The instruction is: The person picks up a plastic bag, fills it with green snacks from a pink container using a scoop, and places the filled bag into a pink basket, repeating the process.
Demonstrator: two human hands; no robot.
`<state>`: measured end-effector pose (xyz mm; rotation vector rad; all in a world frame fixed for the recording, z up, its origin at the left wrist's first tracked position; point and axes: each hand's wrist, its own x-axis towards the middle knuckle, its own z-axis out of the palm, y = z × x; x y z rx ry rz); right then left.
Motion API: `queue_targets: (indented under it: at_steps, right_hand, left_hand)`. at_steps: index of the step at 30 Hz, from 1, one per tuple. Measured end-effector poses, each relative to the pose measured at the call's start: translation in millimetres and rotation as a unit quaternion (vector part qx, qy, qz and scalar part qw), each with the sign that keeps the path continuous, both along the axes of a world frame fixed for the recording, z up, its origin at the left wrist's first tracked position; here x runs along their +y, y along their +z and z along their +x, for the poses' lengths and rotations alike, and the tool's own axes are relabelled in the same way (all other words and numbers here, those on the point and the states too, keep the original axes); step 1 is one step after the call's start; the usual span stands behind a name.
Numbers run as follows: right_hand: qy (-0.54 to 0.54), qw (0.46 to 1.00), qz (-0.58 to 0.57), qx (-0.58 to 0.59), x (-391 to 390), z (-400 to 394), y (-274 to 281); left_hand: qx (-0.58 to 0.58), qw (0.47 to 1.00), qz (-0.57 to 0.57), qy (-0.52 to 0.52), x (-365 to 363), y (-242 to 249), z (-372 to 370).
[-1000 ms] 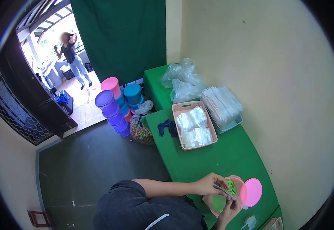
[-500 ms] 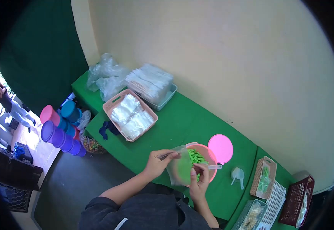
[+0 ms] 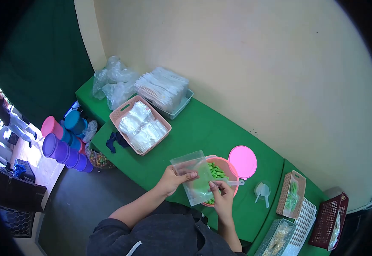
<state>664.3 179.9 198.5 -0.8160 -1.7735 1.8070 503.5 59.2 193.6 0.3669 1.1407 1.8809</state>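
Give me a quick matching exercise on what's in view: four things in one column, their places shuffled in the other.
Things:
1. clear plastic pouch
2. flat round pink lid
3. bright green stick-shaped pieces
4. dark red openwork basket

Places:
A. inside the round salmon-pink tub
B. near the picture's right edge
C. lying on the green cloth, beside the tub
D. held between left hand and right hand

Pairs: 1-D, 2-C, 3-A, 4-B
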Motion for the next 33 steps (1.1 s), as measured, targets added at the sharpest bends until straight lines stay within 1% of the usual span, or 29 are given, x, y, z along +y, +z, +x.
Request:
queue_targets:
  at_steps: [2, 4, 5, 7, 8, 9, 10, 11, 12, 13, 14, 16, 17, 19, 20, 21, 22, 23, 24, 26, 29, 31, 33]
  right_hand:
    - [0.004, 1.0, 0.012, 0.003, 1, -2, -1]
    - [-0.07, 0.992, 0.099, 0.024, -3, -6, 5]
    - [-0.07, 0.992, 0.099, 0.023, -3, -6, 7]
    - [-0.107, 0.985, 0.132, 0.037, -3, -4, 11]
    - [-0.109, 0.985, 0.132, 0.037, -4, -3, 10]
    - [-0.08, 0.991, 0.081, 0.076, -5, -1, 9]
    - [-0.051, 0.992, 0.03, 0.114, -7, 0, 9]
    - [-0.053, 0.992, 0.031, 0.113, -10, -1, 10]
    - [-0.02, 0.995, 0.017, 0.093, -15, -5, 12]
    - [0.013, 0.997, 0.004, 0.073, -18, -7, 13]
    - [0.012, 0.997, 0.005, 0.074, -19, -7, 14]
    - [0.028, 0.995, -0.058, 0.073, -19, -9, 16]
    - [0.028, 0.995, -0.055, 0.076, -17, -10, 17]
    - [0.055, 0.998, 0.022, 0.014, -18, -6, 15]
    - [0.053, 0.998, 0.025, 0.017, -19, -4, 13]
    - [0.086, 0.996, 0.031, -0.01, -20, -2, 11]
    - [0.12, 0.991, 0.036, -0.039, -20, -1, 11]
    - [0.12, 0.99, 0.051, -0.044, -23, -2, 15]
    - [0.119, 0.991, 0.054, -0.043, -23, -3, 15]
    - [0.097, 0.994, -0.04, -0.023, -24, -1, 16]
    - [0.092, 0.994, -0.063, 0.003, -28, -6, 31]
    - [0.093, 0.993, -0.068, 0.012, -27, -6, 27]
    - [0.097, 0.993, -0.071, 0.02, -24, -5, 22]
  left_hand:
    - [-0.025, 0.999, -0.02, 0.02, 0, -6, 1]
    - [0.042, 0.998, -0.036, 0.015, -3, -11, -1]
    - [0.041, 0.998, -0.036, 0.015, -3, -10, 0]
    - [0.219, 0.972, -0.057, 0.067, -3, -2, 4]
    - [0.219, 0.972, -0.057, 0.065, -4, 3, 6]
    - [0.343, 0.931, -0.076, 0.099, -5, 8, 8]
    - [0.46, 0.873, -0.092, 0.13, -6, 11, 10]
    - [0.494, 0.856, -0.067, 0.136, -5, 3, 12]
    - [0.494, 0.856, -0.065, 0.135, -4, -3, 13]
    - [0.565, 0.812, -0.048, 0.134, -4, -8, 14]
    - [0.633, 0.762, -0.03, 0.133, -5, -9, 14]
    - [0.642, 0.756, -0.039, 0.121, -7, -8, 15]
    - [0.65, 0.75, -0.05, 0.109, -6, -6, 14]
    - [0.664, 0.741, -0.023, 0.094, -5, 1, 16]
    - [0.677, 0.732, 0.002, 0.078, -4, 4, 16]
    - [0.66, 0.75, 0.04, 0.02, -3, -6, 14]
    - [0.663, 0.747, 0.044, 0.021, -4, -8, 14]
    - [0.678, 0.733, 0.053, 0.009, -6, -10, 14]
    - [0.692, 0.719, 0.061, -0.003, -6, -11, 14]
    - [0.682, 0.727, 0.075, 0.013, -5, -15, 13]
    - [0.69, 0.72, 0.065, 0.018, -7, -15, 9]
    - [0.704, 0.707, 0.057, 0.025, -7, -16, 7]
    - [0.694, 0.716, 0.067, 0.029, -7, -10, 8]
